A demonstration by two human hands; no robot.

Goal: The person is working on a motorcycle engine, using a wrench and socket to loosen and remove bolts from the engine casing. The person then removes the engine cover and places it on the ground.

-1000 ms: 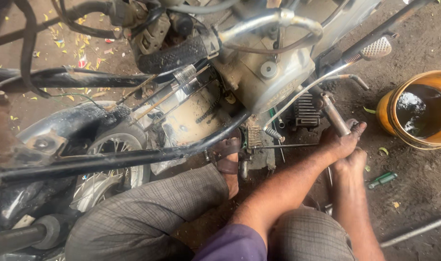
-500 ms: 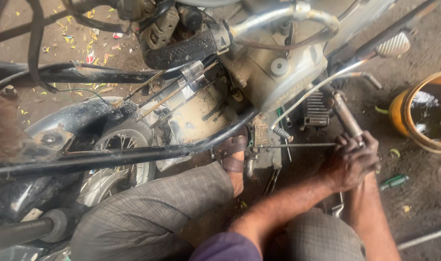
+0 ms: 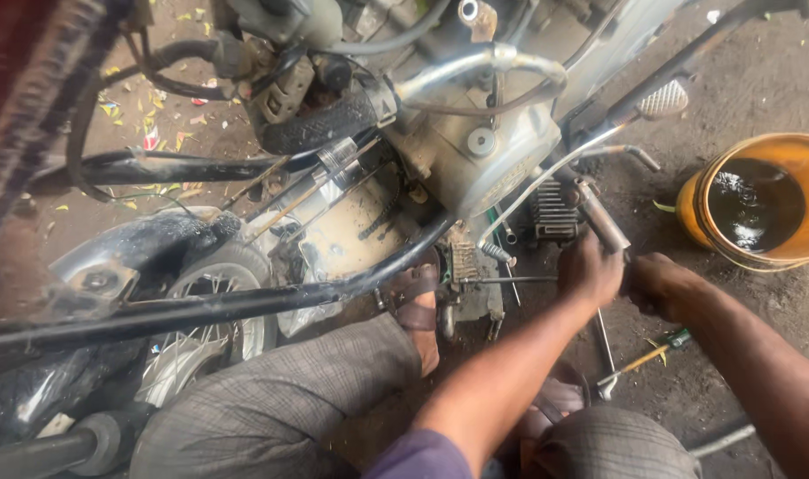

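Head view: left hand (image 3: 591, 269) is gripping, fingers clamped, the lower end of a metal tube tool (image 3: 602, 218) beside the motorcycle engine (image 3: 475, 151). Right hand (image 3: 660, 282) is resting just beside it, fingers curled; grip cannot be told. An orange bucket (image 3: 799, 155) is sitting near the ground's right edge.

Oil-dark dirt floor (image 3: 759, 53) carries a motorcycle (image 3: 475, 151), an orange bucket (image 3: 804, 160) of dark liquid, and a green-handled screwdriver (image 3: 644, 357).

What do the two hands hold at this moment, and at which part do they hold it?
The left hand grips the lower end of a grey metal tube beside the engine. The right hand is closed just beside it; what it grips cannot be told.
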